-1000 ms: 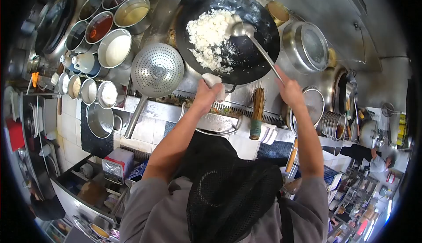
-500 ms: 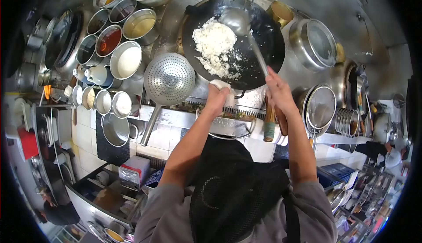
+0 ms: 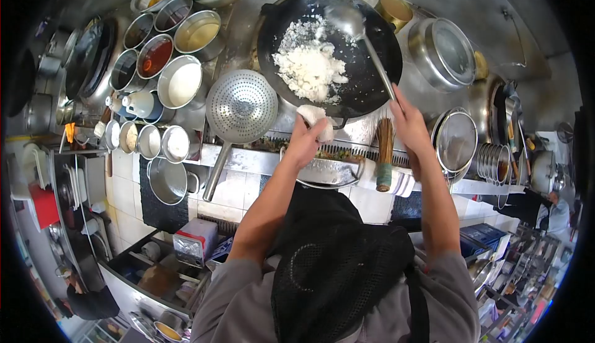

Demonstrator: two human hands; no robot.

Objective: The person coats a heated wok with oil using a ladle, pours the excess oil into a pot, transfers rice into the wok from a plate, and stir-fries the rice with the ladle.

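White rice (image 3: 310, 70) lies in a black wok (image 3: 372, 95), mostly on its left and lower part. My left hand (image 3: 304, 141) grips a folded white cloth (image 3: 314, 117) against the wok's near rim, beside the small near handle. My right hand (image 3: 409, 123) is closed round the handle of a long metal ladle (image 3: 347, 20). The ladle's bowl is in the upper part of the wok, at the right edge of the rice. A bamboo brush (image 3: 384, 157) stands between my hands, below the wok.
A perforated strainer (image 3: 242, 104) rests left of the wok. Several sauce bowls (image 3: 180, 82) fill the left side. Metal pots (image 3: 443, 51) and wire strainers (image 3: 457, 141) stand at the right. A person (image 3: 551, 213) is at the far right, another (image 3: 90, 299) at lower left.
The ladle has swung through the wok and now sits near its upper part. The rice has shifted and spread upward. The whole view has moved slightly, while the cloth stays in my left hand.
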